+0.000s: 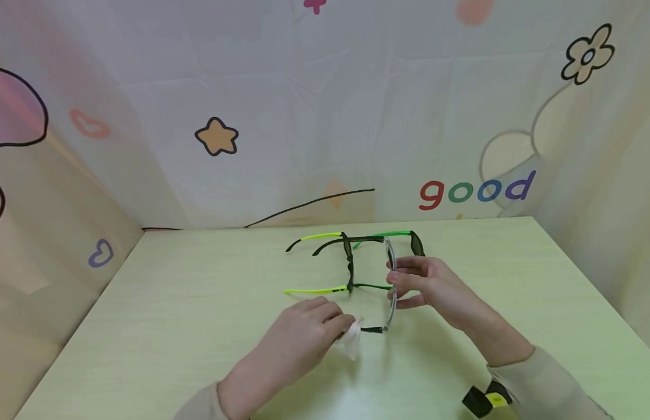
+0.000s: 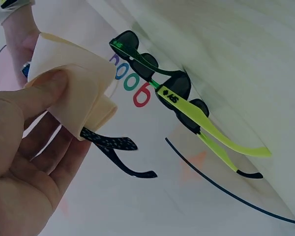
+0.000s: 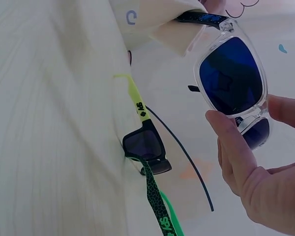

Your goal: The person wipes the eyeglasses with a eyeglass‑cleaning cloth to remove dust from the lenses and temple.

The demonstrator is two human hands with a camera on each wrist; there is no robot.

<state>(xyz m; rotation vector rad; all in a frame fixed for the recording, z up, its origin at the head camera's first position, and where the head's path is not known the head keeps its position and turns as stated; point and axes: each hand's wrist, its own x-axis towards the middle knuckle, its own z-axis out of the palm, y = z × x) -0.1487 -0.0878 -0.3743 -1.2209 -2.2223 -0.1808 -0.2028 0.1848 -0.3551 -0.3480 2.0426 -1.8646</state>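
My right hand (image 1: 442, 289) pinches a pair of sunglasses (image 3: 231, 78) near the bridge, thumb on one side and fingers on the other. They have a clear frame, dark blue lenses and dark patterned temples, and are held up above the table. My left hand (image 1: 304, 332) pinches a folded cream cloth (image 2: 78, 83) round one temple. The speckled temple tip (image 2: 115, 141) sticks out below the cloth in the left wrist view; the temple's middle is hidden in the cloth.
Behind stand black sunglasses with yellow temples (image 1: 319, 290) and a dark pair with green temples (image 3: 160, 211), both with temples unfolded on the pale table (image 1: 162, 326). A black item with a yellow label (image 1: 478, 402) is beside the right sleeve. A printed curtain (image 1: 304, 146) closes off the back.
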